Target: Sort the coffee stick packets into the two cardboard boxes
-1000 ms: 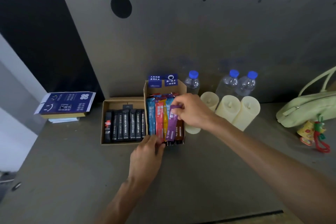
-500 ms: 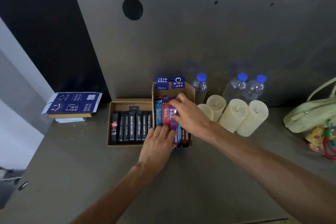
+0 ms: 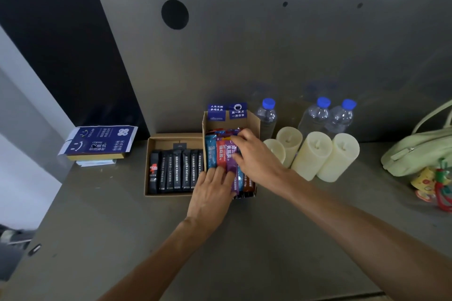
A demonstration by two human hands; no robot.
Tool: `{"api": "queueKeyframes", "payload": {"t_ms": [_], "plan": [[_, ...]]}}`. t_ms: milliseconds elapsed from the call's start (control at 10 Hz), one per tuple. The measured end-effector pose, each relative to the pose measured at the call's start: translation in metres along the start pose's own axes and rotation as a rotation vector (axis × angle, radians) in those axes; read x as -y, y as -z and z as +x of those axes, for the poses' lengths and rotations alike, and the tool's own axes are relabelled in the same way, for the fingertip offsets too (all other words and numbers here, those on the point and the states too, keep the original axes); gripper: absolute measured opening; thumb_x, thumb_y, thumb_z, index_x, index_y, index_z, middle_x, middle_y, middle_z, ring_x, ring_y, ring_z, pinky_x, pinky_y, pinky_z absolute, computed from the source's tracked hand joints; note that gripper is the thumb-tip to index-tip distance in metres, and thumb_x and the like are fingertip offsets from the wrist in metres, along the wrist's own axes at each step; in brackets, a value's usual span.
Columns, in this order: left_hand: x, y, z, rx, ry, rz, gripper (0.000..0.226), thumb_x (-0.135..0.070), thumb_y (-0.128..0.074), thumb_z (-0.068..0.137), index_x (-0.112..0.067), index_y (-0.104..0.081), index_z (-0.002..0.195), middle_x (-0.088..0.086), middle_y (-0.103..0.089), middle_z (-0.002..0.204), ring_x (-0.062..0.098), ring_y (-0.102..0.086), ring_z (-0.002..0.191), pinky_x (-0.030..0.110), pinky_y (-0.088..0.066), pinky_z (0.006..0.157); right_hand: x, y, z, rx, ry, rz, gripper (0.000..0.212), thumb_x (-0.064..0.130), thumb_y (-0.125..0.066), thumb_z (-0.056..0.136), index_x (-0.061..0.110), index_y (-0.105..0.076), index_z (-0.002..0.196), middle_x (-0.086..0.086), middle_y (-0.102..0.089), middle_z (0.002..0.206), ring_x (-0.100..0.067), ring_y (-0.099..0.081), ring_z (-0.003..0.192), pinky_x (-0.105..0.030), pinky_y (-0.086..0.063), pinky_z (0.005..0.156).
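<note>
Right hand [image 3: 256,156] pinches the purple packet [image 3: 231,153] inside the right box [image 3: 254,122]. Left hand [image 3: 212,190], fingers flat, presses the coloured packets [image 3: 210,151] at its near edge. Left box [image 3: 171,136] abuts it; candles [image 3: 315,154] stand just beside its right wall.

Left hand [image 3: 211,193] flat, right hand [image 3: 256,156] pinching packets [image 3: 221,154]

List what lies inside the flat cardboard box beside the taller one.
A row of black packets lies in the flat box, the leftmost bearing a red label. The left hand covers its near right corner, so what sits there is hidden.
</note>
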State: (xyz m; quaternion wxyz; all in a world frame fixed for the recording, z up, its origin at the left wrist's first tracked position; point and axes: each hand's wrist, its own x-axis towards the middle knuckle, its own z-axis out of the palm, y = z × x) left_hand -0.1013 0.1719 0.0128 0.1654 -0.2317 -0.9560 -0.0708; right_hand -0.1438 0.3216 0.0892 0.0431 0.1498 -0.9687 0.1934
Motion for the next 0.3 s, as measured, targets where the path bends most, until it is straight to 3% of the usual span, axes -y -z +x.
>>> {"api": "queueKeyframes", "payload": {"t_ms": [300], "plan": [[-0.011, 0.028, 0.002, -0.112, 0.074, 0.019, 0.05, -0.041, -0.078, 0.077, -0.02, -0.056, 0.116, 0.001, -0.059, 0.109, 0.018, -0.058, 0.099, 0.036, -0.051, 0.089, -0.014, 0.022, -0.038, -0.023, -0.023, 0.164, 0.046, 0.033, -0.06, 0.097, 0.021, -0.05, 0.14, 0.002, -0.047, 0.135, -0.006, -0.057, 0.111, -0.026, -0.056, 0.091]]}}
